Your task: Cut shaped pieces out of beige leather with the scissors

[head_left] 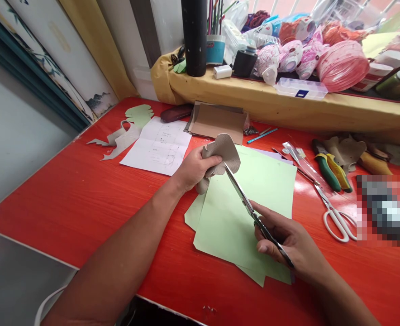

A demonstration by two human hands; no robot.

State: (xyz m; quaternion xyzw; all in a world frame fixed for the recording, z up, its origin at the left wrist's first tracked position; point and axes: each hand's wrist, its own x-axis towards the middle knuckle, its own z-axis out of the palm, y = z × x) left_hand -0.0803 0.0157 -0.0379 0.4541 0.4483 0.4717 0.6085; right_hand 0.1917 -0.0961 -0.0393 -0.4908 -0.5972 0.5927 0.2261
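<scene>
My left hand (196, 168) grips a piece of grey-beige leather (227, 151) with a curved outline, thumb on top. A lower flap of it hangs beneath the fingers. My right hand (284, 240) is closed round the dark handles of a pair of scissors (240, 192). Their blades point up and left, with the tips at the leather's lower edge; whether the blades are parted there I cannot tell. Below both hands lie light green paper sheets (240, 226), overlapping on the red table (118, 235).
White-handled scissors (339, 222), green-yellow pliers (332, 165) and leather pieces (345, 151) lie right. A printed sheet (159, 145), leather scraps (121, 140) and brown boards (216, 120) are at the back. Yarn balls (342, 65) and a black cylinder (193, 36) crowd the ledge.
</scene>
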